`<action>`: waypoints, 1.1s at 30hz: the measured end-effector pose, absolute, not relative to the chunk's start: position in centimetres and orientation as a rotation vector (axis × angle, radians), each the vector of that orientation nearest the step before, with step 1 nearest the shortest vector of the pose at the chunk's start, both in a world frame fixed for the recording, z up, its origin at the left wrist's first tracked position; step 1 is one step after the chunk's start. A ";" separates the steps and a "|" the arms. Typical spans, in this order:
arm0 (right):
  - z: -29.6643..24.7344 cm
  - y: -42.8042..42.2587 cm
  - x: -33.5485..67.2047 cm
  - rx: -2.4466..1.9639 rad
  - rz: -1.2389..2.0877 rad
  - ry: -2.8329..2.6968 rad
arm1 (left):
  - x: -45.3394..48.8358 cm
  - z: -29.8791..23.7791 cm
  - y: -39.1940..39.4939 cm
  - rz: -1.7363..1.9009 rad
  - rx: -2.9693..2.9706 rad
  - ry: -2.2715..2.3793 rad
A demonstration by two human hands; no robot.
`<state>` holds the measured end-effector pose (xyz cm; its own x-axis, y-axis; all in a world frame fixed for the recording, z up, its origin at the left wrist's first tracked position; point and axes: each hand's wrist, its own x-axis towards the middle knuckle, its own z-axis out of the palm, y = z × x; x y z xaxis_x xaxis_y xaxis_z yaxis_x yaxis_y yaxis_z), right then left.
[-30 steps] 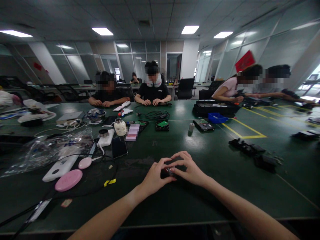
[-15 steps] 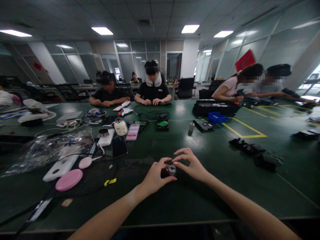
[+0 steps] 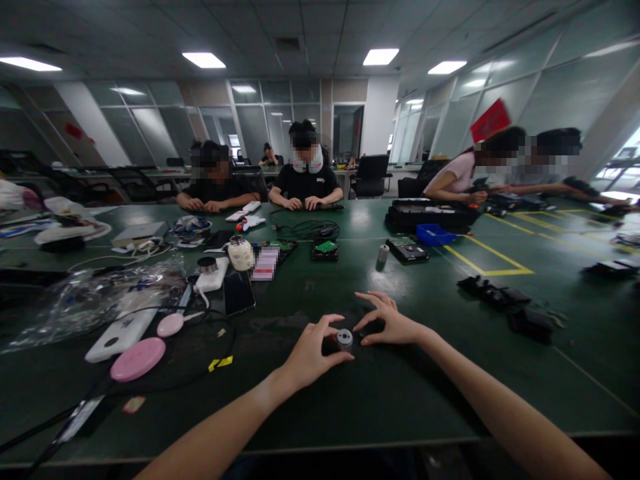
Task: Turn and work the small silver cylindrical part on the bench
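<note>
A small metal cylinder (image 3: pixel 345 337) with holes in its round top face stands upright in front of me, possibly a small motor. My left hand (image 3: pixel 316 347) curves around its left side, thumb and index finger apart with the cylinder between them. Whether the fingers touch it I cannot tell. Just to the right, my right hand (image 3: pixel 387 321) hovers with thumb and fingers spread, apart from the cylinder and holding nothing visible. A similar metal cylinder (image 3: pixel 383 253) stands farther back, beside a hard drive (image 3: pixel 409 250).
At left lie a phone (image 3: pixel 239 293), a pink round case (image 3: pixel 138 360), a white power bank (image 3: pixel 121 335), cables and a clear plastic bag (image 3: pixel 95 303). A blue tray (image 3: pixel 435 235) and black parts (image 3: pixel 533 323) are at right. Several people sit around the green table (image 3: pixel 425 413).
My right hand has drawn back to the right, away from the cylinder, and its thumb and fingers have spread. My left hand has stayed nearly still around it.
</note>
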<state>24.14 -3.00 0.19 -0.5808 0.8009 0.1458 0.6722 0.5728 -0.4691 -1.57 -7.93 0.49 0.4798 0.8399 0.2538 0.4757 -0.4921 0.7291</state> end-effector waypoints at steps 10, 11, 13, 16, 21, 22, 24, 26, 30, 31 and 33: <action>1.1 -4.3 21.6 -1.076 0.508 -2.171 | -1.6 0.4 -7.8 0.811 2.148 1.078; 1.2 -4.8 21.1 -1.045 0.509 -2.137 | -1.6 0.3 -7.8 0.814 2.150 1.073; 1.3 -5.6 20.1 -1.005 0.510 -2.110 | -1.5 0.2 -7.7 0.827 2.150 1.065; 1.4 -6.5 19.2 -0.983 0.527 -2.112 | -1.5 0.1 -7.7 0.849 2.145 1.058; 1.6 -6.8 19.1 -0.965 0.567 -2.143 | -1.5 0.0 -7.7 0.840 2.154 1.054; 1.6 -6.8 19.1 -0.964 0.571 -2.156 | -1.5 0.0 -7.7 0.839 2.158 1.055; 1.7 -6.8 19.2 -0.963 0.578 -2.186 | -1.6 -0.1 -7.6 0.841 2.164 1.054; 1.7 -6.9 19.3 -0.962 0.579 -2.210 | -1.6 -0.1 -7.6 0.845 2.161 1.049; 1.9 -7.1 19.3 -0.961 0.575 -2.225 | -1.5 0.1 -7.7 0.842 2.148 1.055; 2.0 -7.1 19.2 -0.961 0.573 -2.219 | -1.5 0.2 -7.8 0.843 2.146 1.057; 2.0 -7.1 19.1 -0.966 0.568 -2.197 | -1.5 0.3 -7.8 0.844 2.143 1.056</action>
